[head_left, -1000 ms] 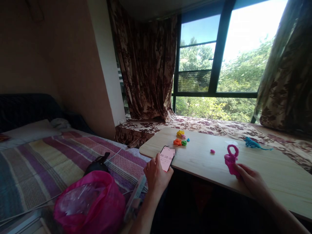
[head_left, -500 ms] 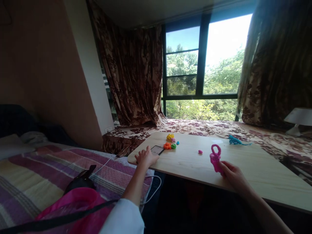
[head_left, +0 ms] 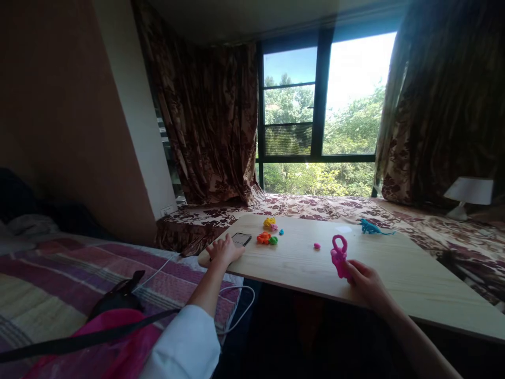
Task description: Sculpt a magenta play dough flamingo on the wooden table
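Note:
My left hand (head_left: 225, 251) lies over the near left part of a dark-rimmed phone (head_left: 242, 240) with a lit screen, its fingers hooked around the phone on the tabletop. Between the thumb and fingers of my right hand (head_left: 366, 281) is an upright pink clay figure (head_left: 338, 262) with a loop on top, raised over the table's near side. Just right of the phone sit an orange clay lump (head_left: 263, 238) and a green one (head_left: 273, 240). Behind them are yellow clay (head_left: 269, 222), a pale pink piece (head_left: 273, 227) and a small blue piece (head_left: 281, 232).
A small pink clay piece (head_left: 317, 246) lies mid-table. A blue toy lizard (head_left: 373, 227) stands near the far edge of the wooden table (head_left: 292, 263). On the bed at left are a black bag (head_left: 118, 297) and a pink item (head_left: 118, 337). A white cable (head_left: 252, 297) hangs below.
The phone has slid slightly left with my left hand, opening a gap from the orange clay. The whole view has shifted a little. My right hand still holds the pink figure.

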### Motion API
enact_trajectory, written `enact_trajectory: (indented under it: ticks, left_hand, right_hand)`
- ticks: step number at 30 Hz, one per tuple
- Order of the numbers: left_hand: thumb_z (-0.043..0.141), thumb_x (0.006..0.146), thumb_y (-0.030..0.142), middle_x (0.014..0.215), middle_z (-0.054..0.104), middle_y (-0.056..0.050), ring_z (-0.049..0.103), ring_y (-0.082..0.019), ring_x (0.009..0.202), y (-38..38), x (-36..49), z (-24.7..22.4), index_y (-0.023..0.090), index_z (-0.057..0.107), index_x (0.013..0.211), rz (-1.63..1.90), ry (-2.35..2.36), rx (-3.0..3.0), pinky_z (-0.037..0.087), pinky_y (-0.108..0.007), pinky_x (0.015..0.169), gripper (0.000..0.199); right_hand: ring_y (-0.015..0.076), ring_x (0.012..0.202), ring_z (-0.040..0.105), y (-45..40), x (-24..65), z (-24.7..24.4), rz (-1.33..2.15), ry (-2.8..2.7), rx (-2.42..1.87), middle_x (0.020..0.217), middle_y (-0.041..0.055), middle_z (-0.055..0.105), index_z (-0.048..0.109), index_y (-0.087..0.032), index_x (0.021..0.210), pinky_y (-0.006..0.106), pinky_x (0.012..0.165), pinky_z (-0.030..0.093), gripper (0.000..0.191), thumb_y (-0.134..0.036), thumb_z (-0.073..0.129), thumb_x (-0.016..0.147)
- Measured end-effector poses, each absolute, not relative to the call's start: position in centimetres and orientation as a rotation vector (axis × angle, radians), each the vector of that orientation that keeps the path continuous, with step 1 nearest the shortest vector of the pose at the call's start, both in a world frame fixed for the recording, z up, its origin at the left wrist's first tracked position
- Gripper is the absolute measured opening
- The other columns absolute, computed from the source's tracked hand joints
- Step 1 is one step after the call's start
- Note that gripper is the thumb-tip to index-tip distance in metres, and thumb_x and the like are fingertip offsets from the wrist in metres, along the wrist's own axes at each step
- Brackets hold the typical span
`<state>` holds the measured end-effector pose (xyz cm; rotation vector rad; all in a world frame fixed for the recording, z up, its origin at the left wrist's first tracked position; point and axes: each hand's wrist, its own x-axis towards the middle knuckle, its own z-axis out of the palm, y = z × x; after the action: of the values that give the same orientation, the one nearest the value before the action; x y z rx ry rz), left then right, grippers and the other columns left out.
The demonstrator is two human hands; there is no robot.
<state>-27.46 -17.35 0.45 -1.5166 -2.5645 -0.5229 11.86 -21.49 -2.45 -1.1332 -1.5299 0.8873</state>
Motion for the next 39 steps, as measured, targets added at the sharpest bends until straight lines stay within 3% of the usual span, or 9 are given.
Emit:
enact_trajectory:
  ticks: [4, 8, 12, 15, 22, 25, 31, 39]
  left_hand:
    - [0.055, 0.062, 0.046, 0.118, 0.048, -0.021, 0.037, -0.038, 0.114, -17.7, -24.8, 1.7, 0.013, 0.045, 0.116, -0.784, -2.45, -1.478, 0.025, -0.054, 0.09, 0.063]
    - [0.044, 0.076, 0.037, 0.107, 0.057, -0.013, 0.05, -0.026, 0.102, -19.1, -16.3, 1.5, 0.016, 0.058, 0.101, -1.51, -2.04, -1.815, 0.036, -0.041, 0.089, 0.036]
    - [0.052, 0.073, 0.04, 0.081, 0.063, -0.008, 0.058, -0.017, 0.072, -19.7, -6.2, -0.2, 0.013, 0.064, 0.09, -2.327, -1.932, -2.449, 0.047, -0.028, 0.061, 0.034]
    - [0.056, 0.07, 0.046, 0.081, 0.062, -0.007, 0.059, -0.014, 0.065, -20.1, -2.2, -1.4, 0.013, 0.062, 0.093, -2.743, -1.935, -2.586, 0.046, -0.024, 0.051, 0.041]
    - [0.067, 0.062, 0.044, 0.073, 0.064, -0.004, 0.059, -0.011, 0.061, -20.2, -1.6, -1.8, 0.014, 0.063, 0.094, -2.91, -1.879, -2.68, 0.047, -0.024, 0.058, 0.044]
    - [0.069, 0.058, 0.045, 0.065, 0.063, -0.003, 0.058, -0.011, 0.056, -19.9, -1.8, -1.7, 0.012, 0.065, 0.085, -2.926, -1.996, -2.633, 0.047, -0.024, 0.057, 0.042]
    - [0.068, 0.058, 0.048, 0.061, 0.061, -0.004, 0.054, -0.009, 0.049, -19.7, -1.6, -1.8, 0.011, 0.065, 0.074, -2.669, -2.038, -2.857, 0.044, -0.022, 0.049, 0.041]
    - [0.071, 0.06, 0.038, 0.075, 0.064, -0.005, 0.06, -0.012, 0.064, -20.0, -1.6, -1.8, 0.015, 0.063, 0.093, -2.763, -1.891, -2.902, 0.05, -0.025, 0.059, 0.042]
  right_hand:
    - [0.0102, 0.047, 0.037, -21.2, 11.9, -2.6, 0.916, -1.518, -1.127, 0.052, -0.0014, 0.048, 0.062, -0.014, 0.074, 0.023, 0.046, 0.029, 0.047, -0.059, 0.048, 0.071]
    - [0.0103, 0.049, 0.038, -20.8, 11.8, -2.8, 0.938, -1.458, -1.062, 0.053, -0.0015, 0.046, 0.059, -0.015, 0.069, 0.023, 0.047, 0.029, 0.042, -0.055, 0.047, 0.075]
    - [0.0106, 0.047, 0.038, -20.5, 11.7, -2.9, 0.923, -1.365, -1.004, 0.052, -0.0011, 0.045, 0.055, -0.017, 0.063, 0.024, 0.045, 0.029, 0.043, -0.057, 0.047, 0.074]
    - [0.0103, 0.046, 0.039, -20.4, 12.0, -2.7, 0.916, -1.337, -0.94, 0.051, -0.0011, 0.047, 0.056, -0.016, 0.061, 0.024, 0.045, 0.03, 0.044, -0.058, 0.049, 0.073]
    - [0.0116, 0.054, 0.047, -20.5, 12.6, -2.4, 0.876, -1.543, -0.958, 0.058, 0.0008, 0.056, 0.063, -0.014, 0.069, 0.023, 0.051, 0.037, 0.039, -0.051, 0.051, 0.075]
    - [0.0134, 0.06, 0.051, -20.6, 12.6, -2.3, 0.852, -1.539, -0.95, 0.066, 0.002, 0.062, 0.066, -0.015, 0.079, 0.024, 0.056, 0.04, 0.036, -0.048, 0.051, 0.075]
    - [0.0126, 0.058, 0.051, -20.2, 12.8, -2.5, 0.861, -1.455, -0.971, 0.065, 0.0021, 0.062, 0.065, -0.014, 0.077, 0.023, 0.054, 0.039, 0.038, -0.049, 0.05, 0.076]
    - [0.0119, 0.057, 0.05, -20.4, 13.1, -2.8, 0.841, -1.489, -0.953, 0.065, 0.0011, 0.062, 0.065, -0.014, 0.075, 0.022, 0.053, 0.038, 0.036, -0.046, 0.051, 0.076]
